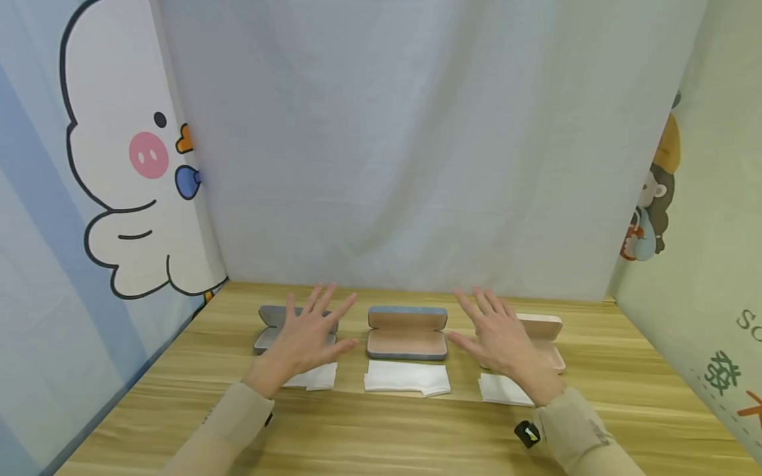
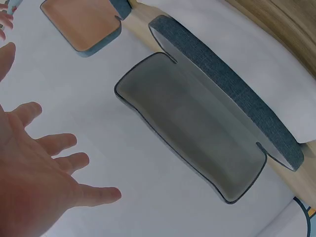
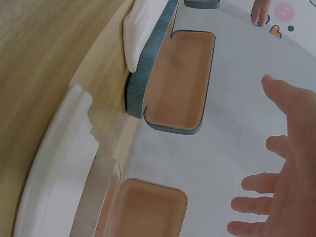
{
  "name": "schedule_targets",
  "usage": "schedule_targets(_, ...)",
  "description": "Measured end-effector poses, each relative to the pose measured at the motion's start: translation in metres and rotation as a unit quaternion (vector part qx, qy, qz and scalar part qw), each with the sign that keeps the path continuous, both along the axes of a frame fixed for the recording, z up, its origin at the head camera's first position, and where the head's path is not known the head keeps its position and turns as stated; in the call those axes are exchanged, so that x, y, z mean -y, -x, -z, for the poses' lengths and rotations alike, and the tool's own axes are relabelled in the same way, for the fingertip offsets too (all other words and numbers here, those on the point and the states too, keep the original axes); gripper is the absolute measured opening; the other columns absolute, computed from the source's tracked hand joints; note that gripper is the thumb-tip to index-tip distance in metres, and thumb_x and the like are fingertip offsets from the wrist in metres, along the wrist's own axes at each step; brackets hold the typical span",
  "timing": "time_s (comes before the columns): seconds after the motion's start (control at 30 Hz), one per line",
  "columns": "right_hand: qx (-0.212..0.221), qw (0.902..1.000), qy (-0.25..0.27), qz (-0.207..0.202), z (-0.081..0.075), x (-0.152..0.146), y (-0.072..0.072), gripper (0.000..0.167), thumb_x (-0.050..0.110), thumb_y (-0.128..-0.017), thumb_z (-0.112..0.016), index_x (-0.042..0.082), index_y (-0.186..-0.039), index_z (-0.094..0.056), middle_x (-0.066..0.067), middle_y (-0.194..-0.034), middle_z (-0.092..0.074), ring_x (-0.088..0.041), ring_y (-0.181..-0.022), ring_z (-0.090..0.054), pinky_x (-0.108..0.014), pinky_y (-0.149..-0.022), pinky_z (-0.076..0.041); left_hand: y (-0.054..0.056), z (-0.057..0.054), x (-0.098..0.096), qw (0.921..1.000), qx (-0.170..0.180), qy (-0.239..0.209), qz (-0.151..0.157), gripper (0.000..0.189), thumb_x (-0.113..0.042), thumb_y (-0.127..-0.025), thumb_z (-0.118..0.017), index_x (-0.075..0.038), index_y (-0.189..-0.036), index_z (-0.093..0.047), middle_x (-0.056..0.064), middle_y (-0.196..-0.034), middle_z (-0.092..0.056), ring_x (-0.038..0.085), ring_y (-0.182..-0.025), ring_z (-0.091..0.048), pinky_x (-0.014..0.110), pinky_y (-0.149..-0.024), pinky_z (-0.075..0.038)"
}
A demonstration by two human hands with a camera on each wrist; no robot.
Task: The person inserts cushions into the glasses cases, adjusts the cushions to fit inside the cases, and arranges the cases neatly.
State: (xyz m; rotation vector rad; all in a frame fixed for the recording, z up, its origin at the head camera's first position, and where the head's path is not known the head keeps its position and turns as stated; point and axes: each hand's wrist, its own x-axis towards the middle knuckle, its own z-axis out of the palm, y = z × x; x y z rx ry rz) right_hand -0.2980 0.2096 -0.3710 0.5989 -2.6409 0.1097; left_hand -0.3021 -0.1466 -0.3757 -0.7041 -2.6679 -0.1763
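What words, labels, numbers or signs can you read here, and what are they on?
"S", then a rounded letter cut off by the picture's edge: on the pale green curtain.
Dark marks on the left sleeve and right sleeve: too small and blurred to read.
Open cases, white cloths: no readable text seen.

Gray case (image 1: pixel 275 317); partly behind left grip (image 1: pixel 306 338)

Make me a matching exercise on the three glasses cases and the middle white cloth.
Column one:
1. left glasses case
2. middle glasses case
3. right glasses case
4. middle white cloth

Column two:
A. pale shell, peach lining
B. grey lining
C. on the table, nearer the person than any case
D. blue shell, peach lining

Pairs: 1-B; 2-D; 3-A; 4-C
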Motion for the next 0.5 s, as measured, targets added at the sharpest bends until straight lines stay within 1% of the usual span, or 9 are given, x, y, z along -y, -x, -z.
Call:
schedule_targets(0.07, 0.008, 1.0, 0.003, -0.002, 0.0, 0.003, 0.0, 0.079, 0.061, -0.091, -0.051, 0.019, -0.154, -0.025, -0.024, -0.152, -0.035, -0.044, -0.139, -0.035, -0.061, -0.112, -0.033, 0.0, -0.001, 0.001, 1.0, 0.001, 0.002, -0.002, 0.078, -0.059, -0.089, -0.057, -0.03, -0.153, -0.025, 0.015, -0.16, -0.02, 0.041, -0.147, -0.018, 0.081, -0.105, -0.016)
schedule_targets(0.2, 0.019, 0.9997, 0.013, -0.01, 0.0, 0.011, 0.001, 0.078, 0.059, -0.092, -0.052, 0.019, -0.153, -0.026, -0.025, -0.152, -0.034, -0.043, -0.139, -0.035, -0.061, -0.112, -0.033, 0.002, -0.001, 0.006, 0.9999, -0.014, 0.005, -0.001, 0.077, -0.06, -0.088, -0.056, -0.03, -0.153, -0.027, 0.015, -0.159, -0.024, 0.041, -0.146, -0.023, 0.079, -0.105, -0.022)
schedule_targets(0.33, 0.017, 0.9994, 0.02, -0.023, 0.001, 0.021, 0.004, 0.077, 0.059, -0.091, -0.053, 0.018, -0.152, -0.029, -0.024, -0.151, -0.036, -0.042, -0.138, -0.037, -0.061, -0.11, -0.035, 0.004, -0.001, 0.012, 0.9995, -0.031, 0.004, 0.001, 0.077, -0.061, -0.088, -0.056, -0.029, -0.152, -0.028, 0.016, -0.157, -0.028, 0.042, -0.144, -0.028, 0.076, -0.103, -0.031)
schedule_targets(0.5, 0.02, 0.9987, 0.028, -0.037, 0.002, 0.034, 0.005, 0.074, 0.054, -0.092, -0.055, 0.016, -0.151, -0.031, -0.023, -0.15, -0.038, -0.042, -0.134, -0.043, -0.064, -0.106, -0.039, 0.004, -0.002, 0.018, 0.9994, -0.033, -0.006, 0.002, 0.078, -0.058, -0.088, -0.059, -0.027, -0.152, -0.028, 0.018, -0.155, -0.031, 0.043, -0.141, -0.032, 0.069, -0.105, -0.036)
